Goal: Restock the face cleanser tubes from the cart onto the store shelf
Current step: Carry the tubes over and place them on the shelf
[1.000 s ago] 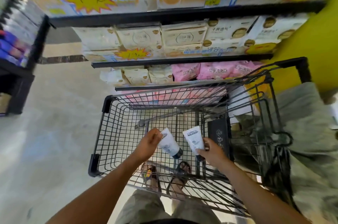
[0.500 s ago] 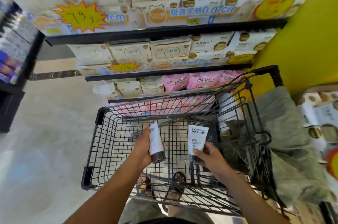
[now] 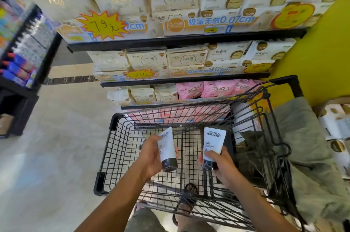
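White left tube sits gripped in my left hand, right tube held near its dark cap in my right hand, both upright over the black cart, shelf on the far side.

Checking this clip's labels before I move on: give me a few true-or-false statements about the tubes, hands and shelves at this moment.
1. The left hand and the right hand each hold one white tube. True: the left tube and the right tube.
2. Both tubes are held with their dark caps up. False: the caps point down, toward the person.
3. The right tube's print reads L'OREAL MEN EXPERT. True.
4. The pink packs lie on the top shelf. False: they lie on the lowest visible shelf, just behind the cart.
5. Both hands are over the cart's wire basket. True.
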Demonstrator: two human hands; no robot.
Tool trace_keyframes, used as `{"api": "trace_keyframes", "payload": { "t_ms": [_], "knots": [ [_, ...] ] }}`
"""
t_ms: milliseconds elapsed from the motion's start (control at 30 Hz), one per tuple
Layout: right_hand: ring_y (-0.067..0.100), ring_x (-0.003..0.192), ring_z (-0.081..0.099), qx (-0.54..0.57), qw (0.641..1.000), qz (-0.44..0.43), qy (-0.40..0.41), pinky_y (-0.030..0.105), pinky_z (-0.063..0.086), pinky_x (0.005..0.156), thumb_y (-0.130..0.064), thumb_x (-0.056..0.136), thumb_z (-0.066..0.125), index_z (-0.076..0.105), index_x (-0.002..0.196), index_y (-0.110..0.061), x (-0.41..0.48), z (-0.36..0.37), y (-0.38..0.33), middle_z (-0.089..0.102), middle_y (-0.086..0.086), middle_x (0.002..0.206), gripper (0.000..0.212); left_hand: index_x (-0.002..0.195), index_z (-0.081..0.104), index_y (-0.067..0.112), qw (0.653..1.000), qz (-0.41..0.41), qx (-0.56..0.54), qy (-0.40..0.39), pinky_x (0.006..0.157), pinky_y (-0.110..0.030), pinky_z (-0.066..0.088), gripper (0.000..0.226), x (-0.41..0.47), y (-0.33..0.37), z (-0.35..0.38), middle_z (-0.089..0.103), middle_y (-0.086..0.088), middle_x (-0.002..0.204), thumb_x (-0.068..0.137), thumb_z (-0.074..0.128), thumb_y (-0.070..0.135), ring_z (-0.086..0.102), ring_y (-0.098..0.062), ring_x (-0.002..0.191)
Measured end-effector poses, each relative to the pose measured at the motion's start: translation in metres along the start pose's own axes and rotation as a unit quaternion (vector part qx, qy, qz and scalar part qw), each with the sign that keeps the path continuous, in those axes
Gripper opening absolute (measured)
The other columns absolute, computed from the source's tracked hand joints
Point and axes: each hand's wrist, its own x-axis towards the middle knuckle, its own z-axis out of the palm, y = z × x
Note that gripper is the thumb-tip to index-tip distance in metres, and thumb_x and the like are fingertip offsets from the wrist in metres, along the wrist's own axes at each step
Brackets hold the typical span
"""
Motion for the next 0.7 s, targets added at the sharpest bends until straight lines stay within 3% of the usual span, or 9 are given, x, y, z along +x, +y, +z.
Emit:
{"api": "trace_keyframes", "payload": {
  "t_ms": [100,167,233,300,367,467,533,600,700],
  "knots": [
    [0.032,0.077,0.066,-0.011,1.000,-0.002,-0.007,0.039,0.058,0.067,0.001,0.093,0.064,0.052,0.131,-0.005,0.007,0.024,-0.002,0.067,0.016,0.087,0.040,0.139,0.043,0.007,0.999,0.032,-0.002,-0.038,0.071,-0.047,0.060,0.057,-0.015,0.010,-0.020,0.062,-0.025,0.106,0.084,0.058,0.000,0.065,-0.034,0.086],
    [0.033,0.074,0.066,0.002,1.000,-0.006,-0.005,0.046,0.057,0.074,-0.015,0.089,0.074,0.058,0.123,-0.006,0.007,0.047,-0.004,0.068,0.015,0.083,0.039,0.144,0.043,0.004,0.997,0.054,-0.006,-0.061,0.074,-0.046,0.061,0.061,-0.026,0.014,-0.036,0.065,-0.026,0.118,0.087,0.065,-0.001,0.067,-0.033,0.091],
    [0.033,0.072,0.065,0.004,1.000,-0.008,-0.018,0.050,0.054,0.078,-0.033,0.083,0.075,0.061,0.118,-0.009,0.006,0.073,-0.005,0.068,0.015,0.078,0.044,0.138,0.050,0.001,0.995,0.073,-0.018,-0.066,0.073,-0.043,0.062,0.053,-0.038,0.018,-0.053,0.067,-0.024,0.116,0.089,0.070,0.004,0.067,-0.030,0.089],
    [0.032,0.072,0.066,0.005,1.000,-0.004,-0.030,0.042,0.056,0.066,-0.036,0.086,0.073,0.063,0.113,-0.010,0.002,0.102,-0.005,0.070,0.018,0.083,0.039,0.127,0.059,0.001,0.991,0.092,-0.058,-0.073,0.074,-0.043,0.063,0.049,-0.053,0.023,-0.071,0.069,-0.023,0.112,0.083,0.078,0.008,0.068,-0.029,0.088],
    [0.031,0.078,0.070,0.000,0.999,-0.001,-0.050,0.036,0.055,0.060,-0.033,0.083,0.073,0.065,0.114,-0.010,-0.002,0.134,-0.001,0.074,0.021,0.092,0.039,0.126,0.064,0.000,0.985,0.122,-0.080,-0.094,0.081,-0.043,0.061,0.066,-0.072,0.030,-0.092,0.069,-0.023,0.118,0.067,0.093,0.008,0.068,-0.030,0.094],
    [0.029,0.086,0.073,-0.035,0.995,0.001,-0.092,0.034,0.056,0.062,-0.030,0.077,0.074,0.066,0.120,-0.010,-0.014,0.187,0.008,0.076,0.019,0.102,0.048,0.131,0.059,-0.002,0.977,0.170,-0.079,-0.103,0.083,-0.044,0.061,0.089,-0.102,0.043,-0.129,0.068,-0.023,0.115,0.054,0.101,0.009,0.069,-0.030,0.094],
    [0.034,0.093,0.072,-0.061,0.992,0.001,-0.110,0.038,0.056,0.068,-0.030,0.074,0.078,0.066,0.123,-0.011,-0.026,0.231,0.020,0.075,0.019,0.109,0.054,0.131,0.060,-0.001,0.967,0.216,-0.073,-0.117,0.093,-0.056,0.056,0.070,-0.130,0.050,-0.161,0.069,-0.024,0.118,0.070,0.092,0.009,0.070,-0.037,0.101],
    [0.034,0.093,0.072,-0.072,0.990,0.002,-0.118,0.043,0.056,0.073,-0.028,0.074,0.079,0.067,0.121,-0.012,-0.035,0.258,0.026,0.076,0.015,0.107,0.051,0.130,0.063,0.004,0.961,0.241,-0.070,-0.117,0.093,-0.069,0.050,0.043,-0.152,0.055,-0.176,0.068,-0.025,0.126,0.089,0.073,0.008,0.069,-0.042,0.108],
    [0.040,0.102,0.070,-0.090,0.982,0.012,-0.165,0.050,0.054,0.087,-0.024,0.079,0.075,0.068,0.120,-0.010,-0.061,0.328,0.052,0.076,0.016,0.109,0.044,0.136,0.055,0.008,0.951,0.286,-0.091,-0.071,0.080,-0.061,0.061,0.041,-0.199,0.067,-0.232,0.068,-0.025,0.128,0.095,0.062,0.009,0.073,-0.038,0.095]
  ]
}}
